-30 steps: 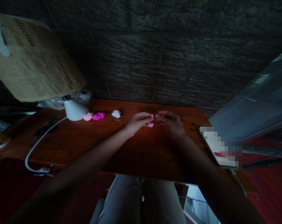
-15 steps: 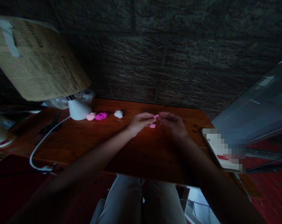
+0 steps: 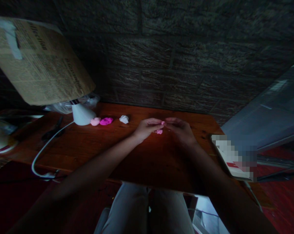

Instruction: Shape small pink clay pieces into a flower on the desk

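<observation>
Since a second ago, the right grip (image 3: 180, 128) has closed the small gap to the left grip (image 3: 148, 127), and the view has swung slightly left. Both hands now meet at their fingertips above the middle of the surface (image 3: 142, 159). Between them sits a small pink piece (image 3: 162, 123): the left grip pinches it narrowly from the left, and the right grip's thumb and fingers have come together on its right side. Just under the left fingertips, on the near side, shows a larger pink lump (image 3: 159, 131); whether it is held or rests on the wood, I cannot tell.

Farther left, a white lump (image 3: 123, 119) lies by itself. Left of that, a magenta lump (image 3: 106, 121) sits right beside a pale pink lump (image 3: 95, 121), which is up against the lamp base (image 3: 82, 113). Above the base leans a lampshade (image 3: 49, 65) printed with newspaper text. A white cable (image 3: 37, 159) curves from the base toward the near left edge.
</observation>
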Motion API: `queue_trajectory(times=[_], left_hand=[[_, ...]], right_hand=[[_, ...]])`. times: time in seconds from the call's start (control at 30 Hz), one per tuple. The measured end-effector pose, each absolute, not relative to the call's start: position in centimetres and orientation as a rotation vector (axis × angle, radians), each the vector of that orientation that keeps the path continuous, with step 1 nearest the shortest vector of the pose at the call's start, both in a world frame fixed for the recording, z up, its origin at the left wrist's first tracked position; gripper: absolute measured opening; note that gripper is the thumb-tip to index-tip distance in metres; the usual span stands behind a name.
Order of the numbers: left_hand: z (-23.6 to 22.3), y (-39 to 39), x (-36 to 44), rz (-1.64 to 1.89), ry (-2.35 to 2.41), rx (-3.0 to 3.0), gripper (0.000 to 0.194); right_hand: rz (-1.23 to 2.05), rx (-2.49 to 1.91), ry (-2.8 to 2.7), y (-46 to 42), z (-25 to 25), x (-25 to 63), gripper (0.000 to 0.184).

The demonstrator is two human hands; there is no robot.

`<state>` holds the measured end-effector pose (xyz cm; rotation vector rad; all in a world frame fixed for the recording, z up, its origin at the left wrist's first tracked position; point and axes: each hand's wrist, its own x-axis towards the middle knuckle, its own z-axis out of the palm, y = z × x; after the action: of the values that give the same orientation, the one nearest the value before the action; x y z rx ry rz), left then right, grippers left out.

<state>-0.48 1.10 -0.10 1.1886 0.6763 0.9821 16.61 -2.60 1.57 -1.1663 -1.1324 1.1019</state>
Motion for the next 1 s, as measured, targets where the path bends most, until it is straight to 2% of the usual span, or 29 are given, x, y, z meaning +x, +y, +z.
queue_trajectory(times=[0.5,1.0], left_hand=[[-0.41,1.2,-0.5,1.024,0.685,1.195,0.039],[-0.26,1.11,-0.58,1.003,0.687,1.199,0.034]], right_hand=[[1.075,-1.175,-1.118,-2.75,1.71,16.56,0.039],[1.087,-1.168,-1.153,-2.78,1.72,16.46,0.036]])
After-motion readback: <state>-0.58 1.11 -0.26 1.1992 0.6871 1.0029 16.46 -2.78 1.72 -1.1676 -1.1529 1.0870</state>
